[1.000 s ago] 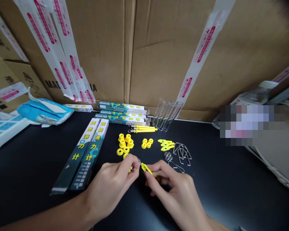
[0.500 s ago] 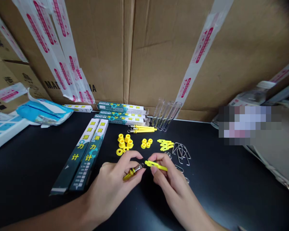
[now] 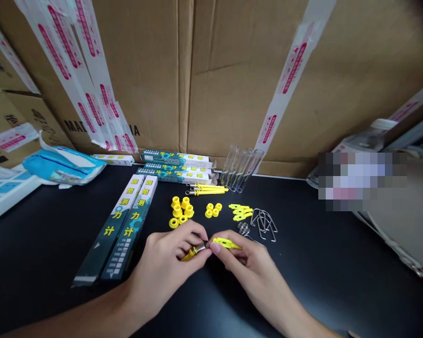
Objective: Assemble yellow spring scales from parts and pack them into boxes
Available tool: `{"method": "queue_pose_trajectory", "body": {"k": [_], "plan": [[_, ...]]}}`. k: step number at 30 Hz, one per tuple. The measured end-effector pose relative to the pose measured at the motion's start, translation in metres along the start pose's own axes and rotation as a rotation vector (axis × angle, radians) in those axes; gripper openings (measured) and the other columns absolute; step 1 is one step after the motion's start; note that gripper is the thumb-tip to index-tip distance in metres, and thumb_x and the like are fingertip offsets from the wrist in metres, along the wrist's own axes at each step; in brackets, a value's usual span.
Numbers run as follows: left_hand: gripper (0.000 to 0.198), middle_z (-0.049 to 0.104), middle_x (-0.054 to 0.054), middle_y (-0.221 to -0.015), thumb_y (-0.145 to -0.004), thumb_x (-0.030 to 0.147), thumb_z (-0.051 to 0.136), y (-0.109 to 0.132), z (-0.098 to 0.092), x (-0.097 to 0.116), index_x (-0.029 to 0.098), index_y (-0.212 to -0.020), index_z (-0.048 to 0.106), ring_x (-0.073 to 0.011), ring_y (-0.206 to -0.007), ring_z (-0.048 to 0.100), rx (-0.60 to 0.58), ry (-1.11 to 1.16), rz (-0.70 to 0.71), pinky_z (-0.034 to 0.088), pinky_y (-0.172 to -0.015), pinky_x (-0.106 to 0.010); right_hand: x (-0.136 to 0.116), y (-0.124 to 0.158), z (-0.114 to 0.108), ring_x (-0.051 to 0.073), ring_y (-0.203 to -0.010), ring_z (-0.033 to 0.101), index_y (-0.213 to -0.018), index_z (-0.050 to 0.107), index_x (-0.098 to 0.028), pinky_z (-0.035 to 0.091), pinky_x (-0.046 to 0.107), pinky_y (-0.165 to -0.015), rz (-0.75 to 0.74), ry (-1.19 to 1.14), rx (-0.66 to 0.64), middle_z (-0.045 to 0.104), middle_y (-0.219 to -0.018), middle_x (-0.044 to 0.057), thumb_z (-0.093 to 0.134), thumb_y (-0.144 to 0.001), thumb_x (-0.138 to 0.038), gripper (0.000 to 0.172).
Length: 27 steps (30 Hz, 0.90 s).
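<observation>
Between the fingers of my left hand [image 3: 172, 263] is a yellow rod with a metal spring end [image 3: 194, 251], its tip pointing right. My right hand [image 3: 248, 260] pinches a flat yellow plastic piece with a slot [image 3: 226, 242]. The two parts meet end to end at my fingertips; whether they are joined I cannot tell. Beyond my hands lie several yellow collars [image 3: 177, 211], small yellow caps [image 3: 215, 212], more slotted yellow pieces [image 3: 242, 214], bent wire hooks [image 3: 264, 224] and small metal rings [image 3: 243, 228].
Two long printed boxes [image 3: 118, 230] lie at left, with more boxes [image 3: 176, 173] stacked behind. Clear tubes [image 3: 240, 170] stand against the cardboard [image 3: 225, 94]. Yellow rods [image 3: 207, 189] lie before them. A tissue pack [image 3: 63, 164], bottle [image 3: 363, 138] and bag [image 3: 402, 220] flank the black table.
My right hand has moved slightly left, bringing the slotted yellow piece up against the metal end of the rod. My left hand has barely moved.
</observation>
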<state>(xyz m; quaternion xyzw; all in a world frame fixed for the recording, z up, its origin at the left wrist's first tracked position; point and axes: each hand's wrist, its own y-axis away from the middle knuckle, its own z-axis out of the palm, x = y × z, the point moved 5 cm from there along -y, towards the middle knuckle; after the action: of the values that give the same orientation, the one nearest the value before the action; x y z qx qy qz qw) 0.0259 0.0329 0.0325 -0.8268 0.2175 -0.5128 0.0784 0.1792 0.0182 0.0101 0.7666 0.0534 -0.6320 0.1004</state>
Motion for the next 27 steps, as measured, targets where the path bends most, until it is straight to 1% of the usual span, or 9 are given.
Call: {"method": "queue_pose_trajectory", "body": {"k": [3, 7, 10, 12, 16, 20, 23, 27], "plan": [[0.019, 0.074, 0.012, -0.079, -0.084, 0.009, 0.072, 0.004, 0.000, 0.003, 0.026, -0.090, 0.064, -0.0053, -0.064, 0.072, 0.010, -0.111, 0.141, 0.055, -0.065, -0.007, -0.001, 0.000, -0.002, 0.013, -0.068, 0.052, -0.085, 0.069, -0.019, 0.040, 0.024, -0.064, -0.012, -0.014, -0.006, 0.062, -0.078, -0.001, 0.057, -0.096, -0.046, 0.031], [0.001, 0.076, 0.009, -0.087, -0.098, 0.025, 0.063, 0.007, -0.002, 0.009, 0.025, -0.097, 0.064, -0.0077, -0.072, 0.074, 0.032, -0.237, 0.292, 0.054, -0.076, -0.013, -0.002, 0.000, -0.003, 0.013, -0.068, 0.050, -0.088, 0.070, -0.019, 0.039, 0.023, -0.062, -0.015, -0.033, 0.004, 0.060, -0.077, -0.002, 0.058, -0.096, -0.046, 0.031], [0.010, 0.077, 0.007, -0.089, -0.100, 0.032, 0.059, 0.006, -0.005, 0.015, 0.024, -0.099, 0.064, -0.0083, -0.075, 0.075, 0.077, -0.272, 0.352, 0.054, -0.079, -0.013, -0.001, -0.002, -0.004, 0.012, -0.066, 0.047, -0.090, 0.070, -0.018, 0.038, 0.024, -0.061, 0.007, -0.051, 0.007, 0.058, -0.077, -0.002, 0.057, -0.095, -0.049, 0.033], [0.011, 0.078, 0.007, -0.090, -0.100, 0.032, 0.058, 0.006, -0.006, 0.018, 0.024, -0.100, 0.064, -0.0084, -0.075, 0.076, 0.097, -0.287, 0.382, 0.055, -0.079, -0.013, -0.001, -0.002, -0.004, 0.012, -0.065, 0.046, -0.090, 0.070, -0.018, 0.037, 0.024, -0.061, 0.025, -0.065, 0.014, 0.057, -0.076, -0.002, 0.058, -0.094, -0.051, 0.035], [0.009, 0.079, 0.005, -0.089, -0.101, 0.026, 0.059, 0.008, -0.008, 0.022, 0.021, -0.100, 0.065, -0.0089, -0.075, 0.076, 0.140, -0.325, 0.457, 0.055, -0.081, -0.013, -0.002, -0.001, -0.003, 0.012, -0.064, 0.045, -0.088, 0.070, -0.018, 0.040, 0.024, -0.065, 0.038, -0.115, 0.028, 0.054, -0.073, -0.003, 0.062, -0.091, -0.052, 0.035], [0.009, 0.079, 0.002, -0.092, -0.101, 0.021, 0.057, 0.010, -0.007, 0.025, 0.017, -0.103, 0.065, -0.0090, -0.078, 0.077, 0.138, -0.371, 0.527, 0.055, -0.083, -0.012, -0.002, 0.001, -0.003, 0.011, -0.063, 0.042, -0.086, 0.071, -0.020, 0.041, 0.023, -0.067, 0.055, -0.175, 0.043, 0.044, -0.068, -0.005, 0.068, -0.087, -0.052, 0.032], [0.010, 0.080, 0.000, -0.094, -0.102, 0.020, 0.057, 0.010, -0.006, 0.025, 0.016, -0.103, 0.066, -0.0094, -0.081, 0.077, 0.133, -0.377, 0.540, 0.055, -0.086, -0.012, -0.001, 0.000, -0.003, 0.011, -0.062, 0.039, -0.087, 0.072, -0.020, 0.040, 0.022, -0.066, 0.069, -0.187, 0.050, 0.040, -0.067, -0.006, 0.071, -0.086, -0.050, 0.030], [0.009, 0.079, 0.002, -0.092, -0.101, 0.020, 0.058, 0.009, -0.007, 0.023, 0.017, -0.102, 0.066, -0.0091, -0.079, 0.077, 0.147, -0.360, 0.515, 0.056, -0.084, -0.012, -0.002, 0.001, -0.003, 0.011, -0.061, 0.036, -0.088, 0.072, -0.020, 0.036, 0.022, -0.061, 0.069, -0.168, 0.058, 0.041, -0.069, -0.006, 0.071, -0.085, -0.052, 0.031]]}}
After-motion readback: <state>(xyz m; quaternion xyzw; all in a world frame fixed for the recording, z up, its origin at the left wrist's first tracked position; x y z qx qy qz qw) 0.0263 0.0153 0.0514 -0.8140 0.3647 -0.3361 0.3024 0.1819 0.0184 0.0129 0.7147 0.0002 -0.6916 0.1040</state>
